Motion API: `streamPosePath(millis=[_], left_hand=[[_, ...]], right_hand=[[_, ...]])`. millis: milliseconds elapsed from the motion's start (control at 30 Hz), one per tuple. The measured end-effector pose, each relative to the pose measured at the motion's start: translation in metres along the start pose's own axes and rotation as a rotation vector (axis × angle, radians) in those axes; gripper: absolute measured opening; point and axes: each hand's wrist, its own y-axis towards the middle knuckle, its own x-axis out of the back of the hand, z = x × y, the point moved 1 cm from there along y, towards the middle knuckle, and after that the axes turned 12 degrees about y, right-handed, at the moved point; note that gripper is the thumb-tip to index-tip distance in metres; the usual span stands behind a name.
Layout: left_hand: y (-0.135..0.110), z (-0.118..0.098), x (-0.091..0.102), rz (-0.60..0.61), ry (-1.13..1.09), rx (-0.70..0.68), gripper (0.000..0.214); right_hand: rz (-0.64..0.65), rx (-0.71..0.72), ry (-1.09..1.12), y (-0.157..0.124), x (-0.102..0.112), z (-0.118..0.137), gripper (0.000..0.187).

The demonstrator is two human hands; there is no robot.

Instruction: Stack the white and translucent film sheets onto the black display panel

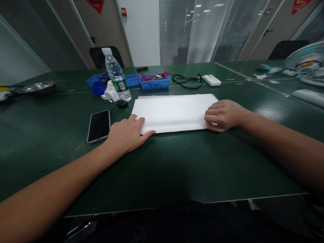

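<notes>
A white sheet of paper [174, 111] lies flat on the green table, with a thin dark edge showing beneath its near side. My left hand [126, 133] rests on the paper's near left corner, fingers spread and thumb along the near edge. At the right edge, my right hand [224, 115] has its fingers curled in and closed on the paper; the fingertips are partly hidden. A smartphone [99, 126] with a dark screen lies just left of my left hand.
Behind the paper stand a water bottle [117, 76], a crumpled tissue [110, 91], a small black object [122, 103] and a blue tray [155, 84] of red wires. A black cable [187, 82] and a white box [212, 80] lie farther right, near a fan [307, 62]. The table's near edge [177, 205] runs below.
</notes>
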Motion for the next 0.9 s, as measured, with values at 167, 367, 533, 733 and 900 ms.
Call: streamPosePath(millis=[167, 367, 533, 733, 900], left_hand=[[0.001, 0.001, 0.0, 0.01, 0.004, 0.009, 0.089], [0.001, 0.003, -0.001, 0.008, 0.003, -0.003, 0.089], [0.001, 0.004, 0.0, 0.025, 0.014, -0.012, 0.086], [0.001, 0.003, 0.0, 0.017, 0.001, -0.012, 0.083], [0.002, 0.003, 0.0, 0.024, 0.003, -0.011, 0.082]], right_hand=[[0.002, 0.016, 0.02, -0.003, -0.001, 0.0, 0.029], [-0.011, -0.012, 0.061, -0.008, -0.002, -0.003, 0.031], [-0.022, 0.042, 0.079, -0.001, 0.001, 0.004, 0.031], [-0.028, 0.079, 0.051, 0.006, 0.0, 0.012, 0.033], [-0.143, 0.003, 0.106, 0.011, -0.003, 0.012, 0.031]])
